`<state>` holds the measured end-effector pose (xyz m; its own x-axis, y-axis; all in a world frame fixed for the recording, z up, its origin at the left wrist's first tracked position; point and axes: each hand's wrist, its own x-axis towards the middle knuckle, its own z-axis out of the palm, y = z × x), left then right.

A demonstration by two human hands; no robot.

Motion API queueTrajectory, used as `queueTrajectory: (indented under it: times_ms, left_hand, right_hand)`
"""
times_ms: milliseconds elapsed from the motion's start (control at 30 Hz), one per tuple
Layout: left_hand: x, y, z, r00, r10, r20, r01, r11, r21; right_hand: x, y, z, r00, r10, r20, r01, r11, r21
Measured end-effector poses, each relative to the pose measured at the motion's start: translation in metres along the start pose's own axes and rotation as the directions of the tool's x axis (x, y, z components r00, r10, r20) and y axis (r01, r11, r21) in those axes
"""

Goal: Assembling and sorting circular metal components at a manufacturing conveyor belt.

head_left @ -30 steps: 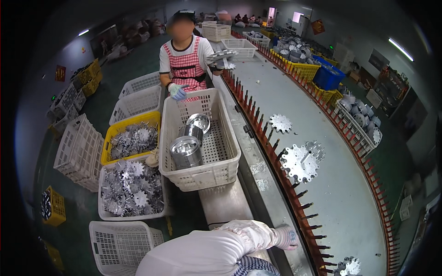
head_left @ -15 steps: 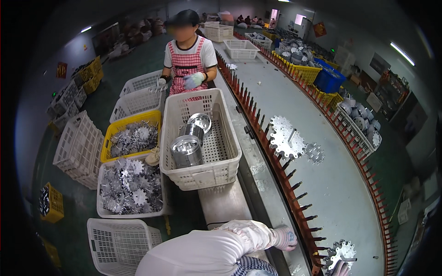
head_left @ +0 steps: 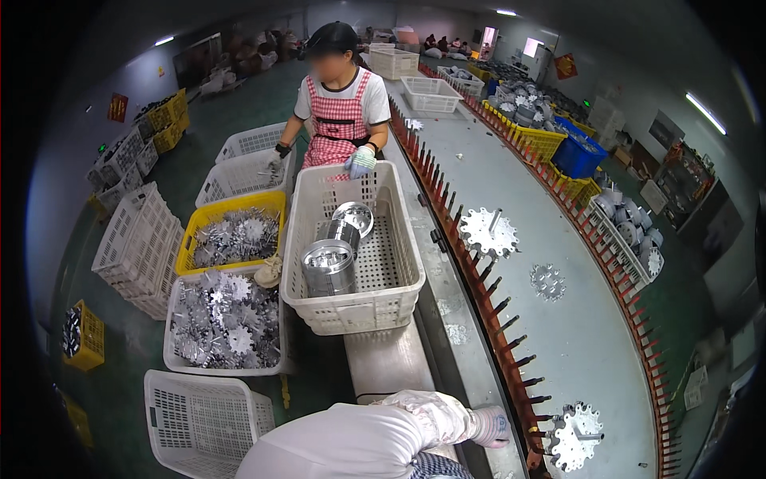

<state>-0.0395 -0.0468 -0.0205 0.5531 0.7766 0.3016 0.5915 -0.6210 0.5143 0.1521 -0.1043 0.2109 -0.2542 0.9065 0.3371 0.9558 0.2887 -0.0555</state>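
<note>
My left hand (head_left: pixel 490 427), in a striped glove, rests on the metal ledge (head_left: pixel 471 367) beside the row of upright spindles (head_left: pixel 511 322). Its fingers bend downward and are partly hidden, so their grip does not show. The sleeve and shoulder are white. My right hand is out of view. Nearest to the left hand, past the spindles, is a toothed metal disc (head_left: pixel 565 449) with a short shaft. Farther up the row sits a second toothed disc (head_left: pixel 483 236), its shaft pointing up. A grey toothed plate (head_left: pixel 548 282) with holes lies flat on the grey table.
A white basket (head_left: pixel 355 319) holding metal cylinders stands left of the ledge. Yellow (head_left: pixel 279 209) and white (head_left: pixel 170 359) baskets of metal parts stand farther left. Behind them, a co-worker in a checked apron (head_left: pixel 339 120) rests a gloved hand on the basket rim.
My right hand, at the near disc before, has left the view. My left hand stays on the ledge. The co-worker's gloved hand has come down to the basket rim.
</note>
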Motion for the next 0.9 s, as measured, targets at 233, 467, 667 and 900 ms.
queueTrajectory:
  times_ms: [233,467,667,900]
  left_hand:
    - [0.007,0.000,-0.001,0.999,0.009,-0.041,-0.012,0.998,-0.064]
    - [0.007,-0.003,0.009,1.000,0.014,-0.027,-0.014,1.000,-0.016]
    - [0.009,0.001,0.011,0.999,0.039,-0.025,-0.039,0.999,-0.006]
    - [0.003,0.001,0.000,0.999,-0.012,-0.043,0.012,1.000,-0.020]
  right_hand:
    - [0.006,-0.011,0.006,1.000,-0.023,0.015,0.022,1.000,0.012]
    - [0.011,-0.016,0.010,0.999,-0.045,0.019,0.044,0.999,0.025]
    - [0.017,-0.007,0.008,1.000,-0.030,-0.006,0.031,0.999,0.022]
    - [0.044,0.029,-0.001,0.998,0.062,-0.020,-0.062,0.998,0.003]
